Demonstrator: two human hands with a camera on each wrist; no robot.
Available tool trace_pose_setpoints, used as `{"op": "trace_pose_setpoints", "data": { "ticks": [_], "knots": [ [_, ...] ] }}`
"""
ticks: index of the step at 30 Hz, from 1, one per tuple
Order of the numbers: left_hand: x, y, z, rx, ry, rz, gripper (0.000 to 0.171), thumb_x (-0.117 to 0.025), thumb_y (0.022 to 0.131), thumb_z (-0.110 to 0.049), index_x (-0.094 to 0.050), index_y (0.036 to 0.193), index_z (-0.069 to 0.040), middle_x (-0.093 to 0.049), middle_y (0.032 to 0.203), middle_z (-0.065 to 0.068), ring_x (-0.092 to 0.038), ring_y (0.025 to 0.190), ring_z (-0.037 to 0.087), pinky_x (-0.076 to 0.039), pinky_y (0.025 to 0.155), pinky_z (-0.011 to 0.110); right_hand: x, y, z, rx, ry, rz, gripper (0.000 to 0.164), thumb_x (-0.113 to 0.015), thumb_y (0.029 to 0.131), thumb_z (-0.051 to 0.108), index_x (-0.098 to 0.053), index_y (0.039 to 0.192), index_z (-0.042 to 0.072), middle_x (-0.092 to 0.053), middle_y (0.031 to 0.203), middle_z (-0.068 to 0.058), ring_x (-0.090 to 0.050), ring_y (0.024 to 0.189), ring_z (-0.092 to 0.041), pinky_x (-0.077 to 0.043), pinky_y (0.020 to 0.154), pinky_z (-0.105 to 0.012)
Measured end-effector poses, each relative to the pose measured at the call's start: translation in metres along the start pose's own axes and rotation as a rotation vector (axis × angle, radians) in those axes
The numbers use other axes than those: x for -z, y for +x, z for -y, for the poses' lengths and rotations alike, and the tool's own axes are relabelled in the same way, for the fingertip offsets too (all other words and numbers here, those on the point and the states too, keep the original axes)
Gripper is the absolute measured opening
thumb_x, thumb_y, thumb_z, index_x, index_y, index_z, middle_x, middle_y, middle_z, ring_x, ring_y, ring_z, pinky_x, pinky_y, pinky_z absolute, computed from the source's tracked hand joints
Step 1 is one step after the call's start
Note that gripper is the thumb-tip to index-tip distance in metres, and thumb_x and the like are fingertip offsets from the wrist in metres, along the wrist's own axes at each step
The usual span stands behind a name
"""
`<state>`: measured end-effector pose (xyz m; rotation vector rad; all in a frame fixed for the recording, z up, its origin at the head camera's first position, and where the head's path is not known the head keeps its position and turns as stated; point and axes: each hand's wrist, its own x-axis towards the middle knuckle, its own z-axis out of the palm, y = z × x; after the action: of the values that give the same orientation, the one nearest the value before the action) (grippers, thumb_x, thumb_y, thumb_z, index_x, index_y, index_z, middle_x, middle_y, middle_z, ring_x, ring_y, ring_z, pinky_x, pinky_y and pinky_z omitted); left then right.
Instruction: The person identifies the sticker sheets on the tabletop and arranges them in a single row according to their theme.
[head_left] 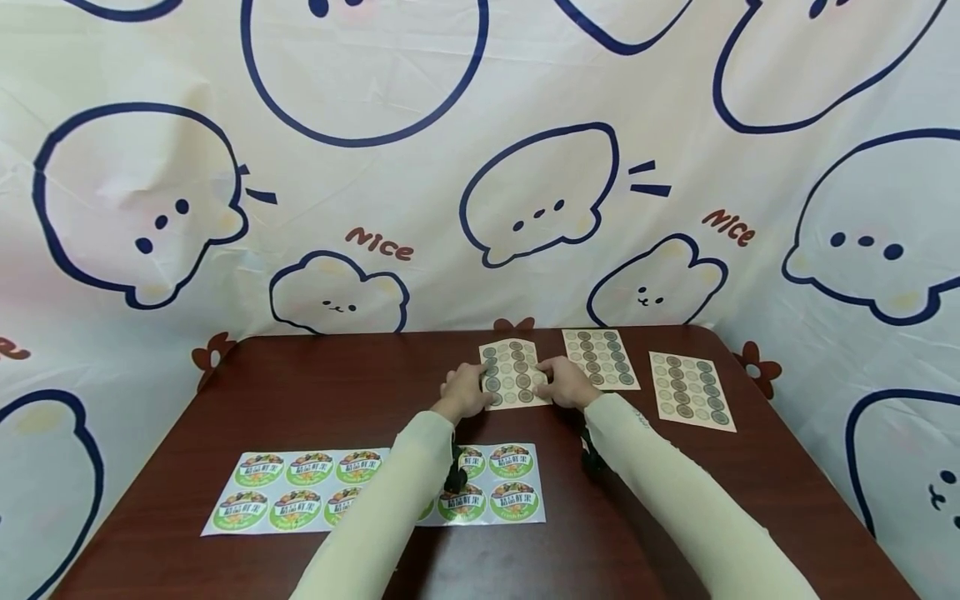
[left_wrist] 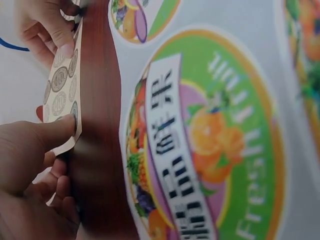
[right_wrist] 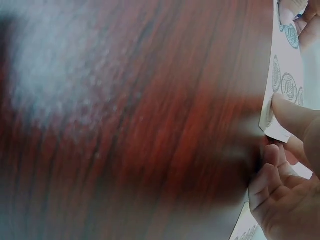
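A cream sticker sheet (head_left: 517, 367) printed with rows of round grey and brown seals is held between both hands at the back of the table. My left hand (head_left: 462, 393) pinches its left edge, thumb on top and fingers underneath. On the opposite edge, my right hand (head_left: 567, 383) pinches it the same way. In the left wrist view the sheet (left_wrist: 64, 90) bows slightly between the two thumbs. The right wrist view has the right thumb (right_wrist: 295, 117) lying on the sheet near its corner.
Two similar cream sheets lie to the right, one at the back edge (head_left: 600, 358) and one farther right (head_left: 692, 390). A white sheet of green round fruit stickers (head_left: 517, 521) lies in front, partly under the left forearm. A printed cloth (head_left: 420, 192) hangs behind the brown table (head_left: 315, 375).
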<state>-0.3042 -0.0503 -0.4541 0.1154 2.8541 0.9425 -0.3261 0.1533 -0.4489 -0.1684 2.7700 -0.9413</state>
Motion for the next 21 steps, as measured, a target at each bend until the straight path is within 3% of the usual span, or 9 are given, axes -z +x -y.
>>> {"op": "trace_pose_setpoints", "data": {
  "ticks": [5,8,11,14,17,21],
  "knots": [
    [-0.001,-0.002,0.002,-0.007,-0.087,-0.027,0.066,-0.075,0.092,-0.019,-0.048,0.152,-0.015,-0.06,0.141,0.011,-0.049,0.127,0.035,-0.035,0.103,0.048,0.002,0.0,-0.002,0.016,0.106,-0.018,0.049,-0.068,0.096,0.011,-0.055,0.141,-0.005,-0.066,0.113,-0.017,-0.06,0.09,-0.021,-0.049,0.081,-0.029],
    [-0.001,-0.001,0.004,0.001,-0.154,-0.036,0.066,-0.074,0.092,-0.017,-0.047,0.152,-0.013,-0.067,0.12,0.009,-0.055,0.112,0.03,-0.035,0.102,0.048,0.004,0.001,-0.005,-0.003,0.196,-0.028,0.047,-0.067,0.097,0.01,-0.054,0.141,-0.005,-0.065,0.112,-0.018,-0.061,0.089,-0.019,-0.049,0.075,-0.027],
    [-0.001,0.001,0.006,0.019,-0.237,-0.042,0.063,-0.07,0.095,-0.014,-0.044,0.152,-0.007,-0.064,0.1,0.007,-0.054,0.092,0.025,-0.034,0.1,0.047,0.004,0.001,-0.009,-0.004,0.262,-0.026,0.049,-0.064,0.098,0.007,-0.051,0.143,-0.005,-0.067,0.108,-0.018,-0.061,0.082,-0.018,-0.047,0.067,-0.026],
    [0.0,0.003,0.008,0.036,-0.322,-0.047,0.059,-0.064,0.098,-0.011,-0.042,0.152,0.001,-0.059,0.093,0.005,-0.052,0.081,0.019,-0.039,0.091,0.04,0.004,0.002,-0.012,-0.008,0.305,-0.031,0.051,-0.063,0.098,0.006,-0.048,0.145,-0.004,-0.067,0.099,-0.014,-0.058,0.075,-0.016,-0.044,0.061,-0.025],
    [0.001,0.004,0.008,0.043,-0.387,-0.05,0.056,-0.062,0.099,-0.009,-0.042,0.15,0.006,-0.061,0.09,0.007,-0.052,0.074,0.015,-0.045,0.074,0.031,0.004,0.003,-0.013,-0.012,0.328,-0.035,0.051,-0.063,0.098,0.005,-0.048,0.146,-0.004,-0.066,0.093,-0.01,-0.056,0.071,-0.015,-0.043,0.06,-0.026],
    [0.001,0.005,0.008,0.038,-0.435,-0.051,0.054,-0.064,0.097,-0.006,-0.046,0.147,0.006,-0.064,0.087,0.009,-0.053,0.069,0.013,-0.042,0.06,0.024,0.006,0.002,-0.014,-0.014,0.341,-0.03,0.051,-0.063,0.098,0.006,-0.048,0.145,-0.005,-0.065,0.091,-0.009,-0.057,0.071,-0.016,-0.044,0.059,-0.026]
  ]
}}
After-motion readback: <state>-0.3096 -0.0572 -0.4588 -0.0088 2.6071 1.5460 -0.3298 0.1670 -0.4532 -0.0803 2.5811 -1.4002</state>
